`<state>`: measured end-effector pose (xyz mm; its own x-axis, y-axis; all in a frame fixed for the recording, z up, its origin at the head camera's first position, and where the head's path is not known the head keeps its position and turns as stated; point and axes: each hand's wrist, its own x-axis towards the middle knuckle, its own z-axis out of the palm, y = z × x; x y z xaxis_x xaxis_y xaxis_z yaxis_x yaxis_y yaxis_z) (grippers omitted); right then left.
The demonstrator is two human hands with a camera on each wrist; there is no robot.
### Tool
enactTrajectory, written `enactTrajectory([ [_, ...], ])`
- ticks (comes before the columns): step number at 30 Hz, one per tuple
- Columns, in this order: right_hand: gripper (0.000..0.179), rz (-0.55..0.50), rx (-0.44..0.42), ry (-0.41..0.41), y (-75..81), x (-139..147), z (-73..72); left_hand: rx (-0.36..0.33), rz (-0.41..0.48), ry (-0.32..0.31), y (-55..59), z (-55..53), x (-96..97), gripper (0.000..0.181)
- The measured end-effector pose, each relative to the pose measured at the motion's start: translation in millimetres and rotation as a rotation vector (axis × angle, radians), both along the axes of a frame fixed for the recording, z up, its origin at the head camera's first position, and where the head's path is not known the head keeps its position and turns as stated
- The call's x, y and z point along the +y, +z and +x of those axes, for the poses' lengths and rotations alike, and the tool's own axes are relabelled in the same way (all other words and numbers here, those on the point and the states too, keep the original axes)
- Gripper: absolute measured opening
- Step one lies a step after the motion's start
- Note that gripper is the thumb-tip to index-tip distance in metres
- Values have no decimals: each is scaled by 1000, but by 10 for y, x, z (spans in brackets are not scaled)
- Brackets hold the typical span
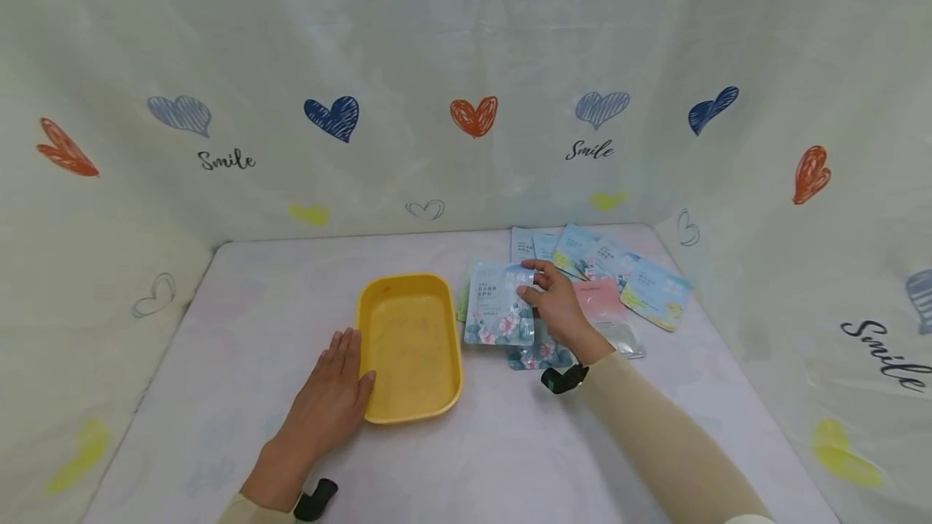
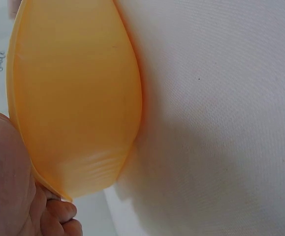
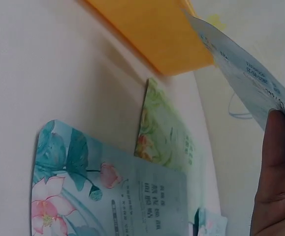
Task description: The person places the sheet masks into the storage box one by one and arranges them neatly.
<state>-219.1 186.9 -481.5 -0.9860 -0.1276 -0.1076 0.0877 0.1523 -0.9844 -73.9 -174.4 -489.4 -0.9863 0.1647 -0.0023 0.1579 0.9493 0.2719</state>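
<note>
My right hand (image 1: 559,306) pinches a pale blue sheet mask packet (image 1: 497,306) by its right edge, lifted off the table just right of the yellow tray (image 1: 366,306). In the right wrist view this packet (image 3: 245,73) shows its printed back. Under it lie a blue packet with pink flowers (image 3: 108,187) and a green packet (image 3: 169,132). My left hand (image 1: 329,395) rests along the tray's left side, fingers straight, thumb by the rim. The left wrist view shows the tray's outer wall (image 2: 78,98) and part of the hand beside its rim.
More packets (image 1: 607,261) lie spread at the table's back right, with a pink packet (image 1: 599,297) and a yellow-blue one (image 1: 658,291) among them. A white cloth (image 1: 240,330) covers the table. Heart-printed curtains (image 1: 408,39) stand behind it and at both sides.
</note>
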Motion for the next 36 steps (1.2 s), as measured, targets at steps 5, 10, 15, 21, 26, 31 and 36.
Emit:
enactTrajectory([
  [5, 45, -36, 7, -8, 92, -58, -1, 7, 4, -1, 5, 4, 7, 73],
  [10, 48, -60, -4, -5, 203, -208, 26, 4, 2, 3, -1, 4, 14, 72],
  [15, 47, -77, -10, 26, 280, -441, 48, 6, 2, 5, 0, 0, 29, 72],
  [21, 43, -91, -31, 88, 311, -764, 38, 12, -5, 15, -4, 10, 36, 73],
  [26, 41, -93, -64, 165, 265, -1013, 3, 26, -7, 22, -20, 12, 39, 73],
  [31, 42, -83, -113, 208, 200, -1202, -9, 20, 4, 19, -31, 10, 26, 73],
  [36, 42, -56, -147, 233, 142, -1311, -11, 33, 26, 7, -40, 9, 12, 73],
])
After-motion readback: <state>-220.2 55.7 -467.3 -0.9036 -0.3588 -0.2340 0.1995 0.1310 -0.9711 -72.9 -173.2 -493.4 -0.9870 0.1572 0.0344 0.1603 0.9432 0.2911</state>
